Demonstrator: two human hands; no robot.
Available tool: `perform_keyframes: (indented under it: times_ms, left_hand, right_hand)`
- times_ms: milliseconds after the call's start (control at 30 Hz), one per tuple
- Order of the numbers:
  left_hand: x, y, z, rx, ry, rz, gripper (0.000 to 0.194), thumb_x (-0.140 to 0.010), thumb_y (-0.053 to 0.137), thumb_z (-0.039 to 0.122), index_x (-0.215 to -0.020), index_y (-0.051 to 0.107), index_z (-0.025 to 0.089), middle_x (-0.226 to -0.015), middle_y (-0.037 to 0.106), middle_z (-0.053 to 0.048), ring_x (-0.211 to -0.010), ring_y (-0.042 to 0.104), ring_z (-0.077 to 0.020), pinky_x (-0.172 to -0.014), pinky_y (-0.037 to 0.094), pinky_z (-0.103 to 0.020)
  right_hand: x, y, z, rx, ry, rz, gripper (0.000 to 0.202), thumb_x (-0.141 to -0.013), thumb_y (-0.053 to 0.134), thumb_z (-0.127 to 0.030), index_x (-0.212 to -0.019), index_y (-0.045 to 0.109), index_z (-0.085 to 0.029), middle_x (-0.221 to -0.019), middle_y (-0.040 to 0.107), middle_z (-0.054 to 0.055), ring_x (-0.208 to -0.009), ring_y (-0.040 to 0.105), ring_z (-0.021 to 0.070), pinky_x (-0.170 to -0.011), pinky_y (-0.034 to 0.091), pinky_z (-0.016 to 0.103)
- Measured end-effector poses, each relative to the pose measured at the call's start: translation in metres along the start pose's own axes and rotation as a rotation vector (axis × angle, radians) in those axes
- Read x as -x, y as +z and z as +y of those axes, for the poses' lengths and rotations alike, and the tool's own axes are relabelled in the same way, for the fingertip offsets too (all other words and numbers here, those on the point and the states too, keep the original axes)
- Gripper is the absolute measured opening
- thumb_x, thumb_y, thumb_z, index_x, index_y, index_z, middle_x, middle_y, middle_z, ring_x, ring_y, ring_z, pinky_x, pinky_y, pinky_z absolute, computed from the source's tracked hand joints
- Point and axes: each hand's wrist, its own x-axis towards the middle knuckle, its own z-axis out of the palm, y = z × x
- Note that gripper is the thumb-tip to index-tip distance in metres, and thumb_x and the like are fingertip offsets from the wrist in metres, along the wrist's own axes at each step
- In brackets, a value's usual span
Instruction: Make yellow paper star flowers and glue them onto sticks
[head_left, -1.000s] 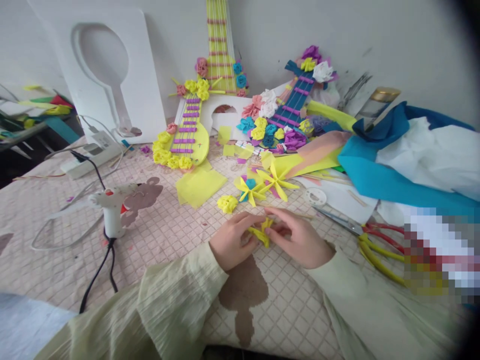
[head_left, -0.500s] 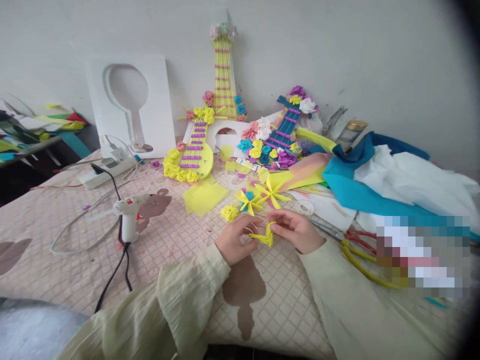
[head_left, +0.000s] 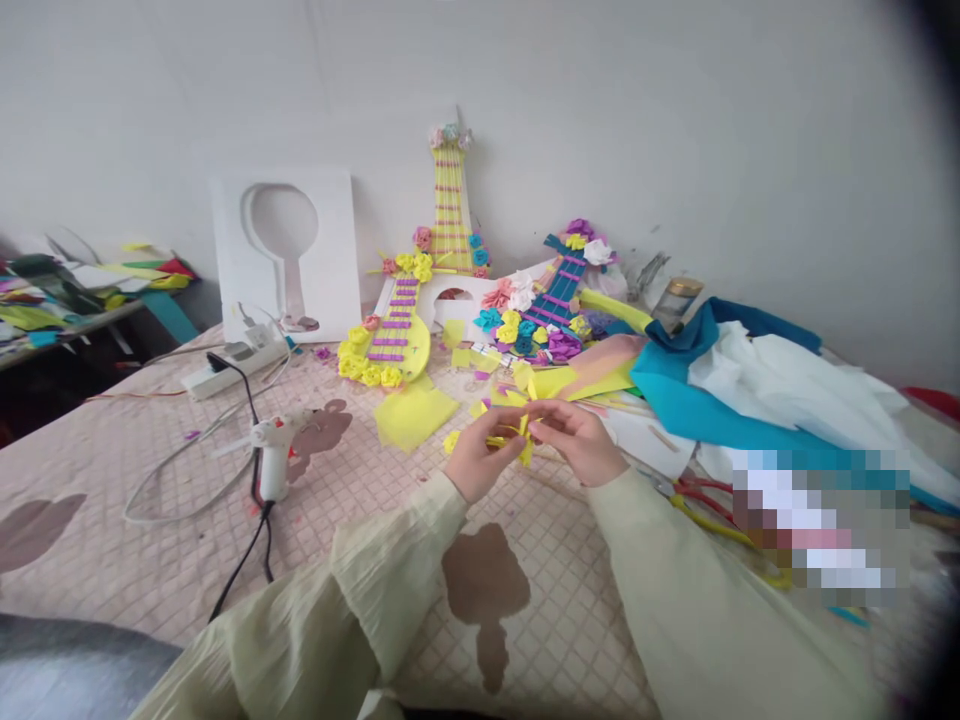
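My left hand (head_left: 484, 455) and my right hand (head_left: 576, 440) meet over the table, fingertips pinched on a small yellow folded-paper flower (head_left: 526, 452). Narrow petals poke out between the fingers, while its middle is mostly hidden. Just behind the hands are more yellow paper flowers, largely covered by them. A rolled yellow paper rose (head_left: 451, 441) lies beside my left hand. Farther back is a stack of yellow paper squares (head_left: 412, 415).
A white glue gun (head_left: 276, 455) stands at left, its cord near a power strip (head_left: 232, 375). Flower-trimmed model instruments, one yellow (head_left: 409, 342), one blue (head_left: 559, 285), lean at the back. Blue sheet material (head_left: 667, 390) and red-handled scissors (head_left: 705, 487) lie at right.
My hands have come closer together, and the fingers now cover more of the yellow flower. The view has tilted up, so the background sits lower in the picture.
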Motion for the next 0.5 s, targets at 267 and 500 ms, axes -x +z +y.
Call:
perform_keyframes:
  times_ms: [267, 500]
  left_hand:
    - [0.015, 0.021, -0.022, -0.057, 0.031, 0.017, 0.036, -0.072, 0.049, 0.012, -0.107, 0.049, 0.018, -0.095, 0.057, -0.006, -0.078, 0.056, -0.0133, -0.064, 0.047, -0.023]
    - [0.028, 0.021, -0.019, -0.064, -0.031, 0.014, 0.021, -0.076, 0.051, 0.026, -0.094, 0.055, 0.014, -0.083, 0.056, -0.006, -0.069, 0.054, -0.0127, -0.064, 0.047, -0.026]
  right_hand:
    - [0.020, -0.012, 0.014, 0.162, 0.040, -0.073, 0.016, -0.067, 0.061, -0.024, -0.080, 0.061, -0.016, -0.080, 0.063, 0.003, -0.073, 0.059, 0.0139, -0.067, 0.048, 0.026]
    - [0.030, -0.014, 0.008, 0.149, 0.038, -0.155, 0.014, -0.070, 0.061, -0.027, -0.081, 0.061, -0.018, -0.081, 0.064, 0.004, -0.075, 0.060, 0.0148, -0.066, 0.049, 0.025]
